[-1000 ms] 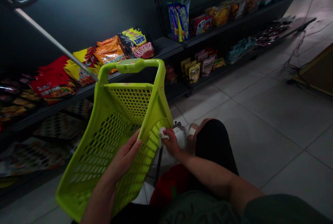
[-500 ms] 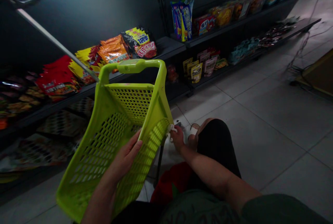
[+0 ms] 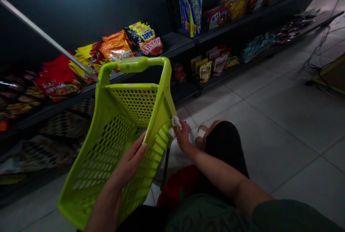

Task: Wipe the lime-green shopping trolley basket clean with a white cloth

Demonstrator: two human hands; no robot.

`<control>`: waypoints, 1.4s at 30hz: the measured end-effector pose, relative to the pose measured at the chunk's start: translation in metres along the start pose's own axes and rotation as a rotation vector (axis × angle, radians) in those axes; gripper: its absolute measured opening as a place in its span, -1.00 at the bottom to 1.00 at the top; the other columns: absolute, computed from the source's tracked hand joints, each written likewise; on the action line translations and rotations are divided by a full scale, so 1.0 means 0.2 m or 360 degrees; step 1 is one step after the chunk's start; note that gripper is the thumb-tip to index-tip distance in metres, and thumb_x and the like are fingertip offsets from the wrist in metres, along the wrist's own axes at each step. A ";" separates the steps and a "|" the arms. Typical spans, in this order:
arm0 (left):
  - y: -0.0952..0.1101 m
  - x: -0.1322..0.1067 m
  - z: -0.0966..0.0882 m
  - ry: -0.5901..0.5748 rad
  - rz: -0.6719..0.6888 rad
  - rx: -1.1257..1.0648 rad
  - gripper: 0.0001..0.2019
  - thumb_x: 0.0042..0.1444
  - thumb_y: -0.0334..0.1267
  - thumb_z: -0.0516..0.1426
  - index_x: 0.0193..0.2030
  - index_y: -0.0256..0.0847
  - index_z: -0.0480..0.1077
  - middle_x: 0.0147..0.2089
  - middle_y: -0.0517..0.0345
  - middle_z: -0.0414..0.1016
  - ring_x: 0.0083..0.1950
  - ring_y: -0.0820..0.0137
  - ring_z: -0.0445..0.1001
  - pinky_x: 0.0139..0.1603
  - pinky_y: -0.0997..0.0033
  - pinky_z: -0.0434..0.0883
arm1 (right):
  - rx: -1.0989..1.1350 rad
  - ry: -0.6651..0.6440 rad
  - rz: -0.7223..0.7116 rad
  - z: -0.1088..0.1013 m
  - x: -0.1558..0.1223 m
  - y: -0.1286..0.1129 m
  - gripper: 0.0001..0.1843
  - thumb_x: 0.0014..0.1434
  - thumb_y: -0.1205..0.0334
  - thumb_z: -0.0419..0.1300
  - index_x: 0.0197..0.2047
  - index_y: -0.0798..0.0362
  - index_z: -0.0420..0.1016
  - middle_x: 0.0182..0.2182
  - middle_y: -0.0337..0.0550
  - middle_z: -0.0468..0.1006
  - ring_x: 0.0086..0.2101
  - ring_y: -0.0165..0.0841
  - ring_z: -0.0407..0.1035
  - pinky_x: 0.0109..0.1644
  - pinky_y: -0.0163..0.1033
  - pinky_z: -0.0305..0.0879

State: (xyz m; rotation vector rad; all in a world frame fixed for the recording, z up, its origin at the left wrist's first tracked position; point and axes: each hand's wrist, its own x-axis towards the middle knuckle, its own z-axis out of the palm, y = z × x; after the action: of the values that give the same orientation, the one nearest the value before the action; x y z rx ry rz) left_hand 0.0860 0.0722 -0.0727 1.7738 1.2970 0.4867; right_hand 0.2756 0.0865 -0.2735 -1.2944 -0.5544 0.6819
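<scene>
A lime-green plastic shopping basket with perforated walls stands tilted in front of me, its metal pull rod reaching up to the left. My left hand is closed over the rim of the near right wall, thumb outside and the other fingers inside. Pinched in my right hand is a crumpled white cloth, pressed to the outer side of the basket near its upper right corner. Part of the cloth is hidden by my fingers.
Dark shelves run along the back, bearing red snack packets, orange packets and upright blue packs. Small pouches sit on the lower shelf. Pale floor tiles extend right, with a cable.
My right hand has moved slightly up along the basket's outer side with the white cloth. The left hand keeps its hold on the rim. The view has shifted a little.
</scene>
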 end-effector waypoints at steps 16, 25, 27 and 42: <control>-0.02 0.04 0.01 0.0011 0.0036 -0.0030 -0.34 0.28 0.15 0.08 0.40 -0.18 0.28 0.47 0.04 0.24 0.48 0.13 0.19 0.50 0.09 0.12 | -0.0144 -0.0579 -0.0195 0.04 -0.22 -0.26 -0.66 -0.07 0.40 0.16 -0.16 0.01 0.50 -0.22 -0.17 0.40 -0.16 -0.26 0.33 -0.01 -0.17 0.32; 0.00 0.03 0.01 0.0012 0.0002 -0.0048 -0.34 0.28 0.15 0.09 0.40 -0.16 0.27 0.46 0.07 0.26 0.48 0.14 0.19 0.50 0.12 0.12 | -0.0142 -0.0304 -0.0173 0.02 -0.05 -0.36 -0.74 0.02 0.34 0.13 -0.19 0.00 0.51 -0.18 -0.13 0.43 -0.10 -0.22 0.34 0.09 -0.10 0.30; 0.01 0.04 0.02 0.0013 0.0011 -0.0072 -0.34 0.27 0.16 0.09 0.40 -0.16 0.28 0.46 0.06 0.26 0.48 0.14 0.19 0.49 0.13 0.14 | -0.0204 -0.0186 -0.0120 0.04 -0.02 -0.37 -0.69 0.02 0.35 0.11 -0.14 0.02 0.50 -0.16 -0.11 0.42 -0.09 -0.21 0.33 0.10 -0.09 0.29; 0.04 0.01 0.03 -0.0121 0.0055 -0.0119 -0.32 0.28 0.18 0.06 0.41 -0.16 0.27 0.46 0.08 0.24 0.49 0.12 0.16 0.51 0.03 0.08 | -0.0212 0.0173 -0.0233 -0.04 0.31 -0.41 -0.77 0.04 0.20 0.20 -0.20 0.05 0.49 -0.24 -0.15 0.46 -0.18 -0.25 0.35 0.00 -0.10 0.33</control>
State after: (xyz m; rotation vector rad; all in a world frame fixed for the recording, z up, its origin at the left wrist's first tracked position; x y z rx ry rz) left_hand 0.0969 0.0708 -0.0695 1.7387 1.1824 0.4765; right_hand 0.3350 0.1151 -0.1943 -1.3910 -0.6068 0.4569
